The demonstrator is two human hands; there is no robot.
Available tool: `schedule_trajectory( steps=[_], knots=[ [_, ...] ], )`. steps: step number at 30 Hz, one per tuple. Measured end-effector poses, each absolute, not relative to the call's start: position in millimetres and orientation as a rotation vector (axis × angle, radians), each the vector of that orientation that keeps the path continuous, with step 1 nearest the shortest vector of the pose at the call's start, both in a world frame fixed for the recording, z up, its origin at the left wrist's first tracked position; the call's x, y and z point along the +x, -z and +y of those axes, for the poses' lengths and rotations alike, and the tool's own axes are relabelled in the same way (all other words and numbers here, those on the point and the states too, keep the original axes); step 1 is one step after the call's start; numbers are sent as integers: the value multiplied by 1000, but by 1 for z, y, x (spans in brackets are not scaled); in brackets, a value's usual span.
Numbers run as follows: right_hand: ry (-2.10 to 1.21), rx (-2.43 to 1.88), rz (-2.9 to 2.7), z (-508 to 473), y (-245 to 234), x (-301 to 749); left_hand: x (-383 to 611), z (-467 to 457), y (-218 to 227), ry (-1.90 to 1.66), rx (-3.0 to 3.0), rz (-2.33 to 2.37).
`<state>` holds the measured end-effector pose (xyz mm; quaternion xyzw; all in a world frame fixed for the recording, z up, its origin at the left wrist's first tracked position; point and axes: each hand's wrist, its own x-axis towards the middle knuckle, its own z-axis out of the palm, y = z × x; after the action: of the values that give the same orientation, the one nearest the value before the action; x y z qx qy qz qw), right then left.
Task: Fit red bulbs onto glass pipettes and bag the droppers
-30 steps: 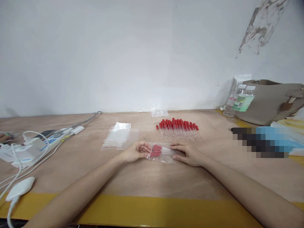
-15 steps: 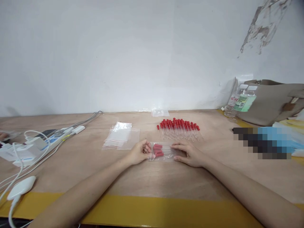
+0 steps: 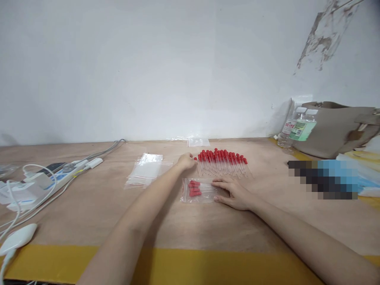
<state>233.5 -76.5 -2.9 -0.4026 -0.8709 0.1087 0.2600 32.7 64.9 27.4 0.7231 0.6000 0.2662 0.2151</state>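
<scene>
A clear zip bag [image 3: 186, 194] lies flat on the table with several red-bulbed droppers [image 3: 195, 189] inside. My right hand [image 3: 233, 193] rests over the bag's right end, thumb and fingers spread apart. Beyond the bag, a row of loose droppers [image 3: 222, 158] lies with red bulbs toward the wall and clear stems toward me. My left hand [image 3: 186, 161] reaches to the left end of that row, right beside the outermost red bulb. Its fingers look parted, though partly hidden by the back of the hand.
A stack of clear bags [image 3: 145, 170] lies left of the row, and another bag [image 3: 198, 142] is by the wall. A power strip [image 3: 67, 174] with chargers and white cables takes up the left side. Bottles [image 3: 303, 128] and a grey handbag [image 3: 335, 130] stand back right.
My left hand has let go of the zip bag's left end and moved forward to the dropper row. My right hand stays on the bag. The view has shifted slightly.
</scene>
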Motion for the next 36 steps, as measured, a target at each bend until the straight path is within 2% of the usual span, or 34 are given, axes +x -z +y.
schedule_trajectory(
  steps=[7,17,22,28,36],
  knots=[
    [-261,-1106,-2369,-78,1,233,54,83,-28,-721,1860,1754],
    [-264,-1092,-2368,-78,2,233,-27,25,-49,-1260,1582,1517],
    [-278,-1101,-2357,-78,4,234,-61,-25,-35,-1470,1200,1218],
    [-278,-1111,-2355,-78,3,233,-57,-47,-19,-1526,1149,1130],
    [-290,-1109,-2363,-78,3,233,-51,-63,-15,-1331,1338,1208]
  ],
)
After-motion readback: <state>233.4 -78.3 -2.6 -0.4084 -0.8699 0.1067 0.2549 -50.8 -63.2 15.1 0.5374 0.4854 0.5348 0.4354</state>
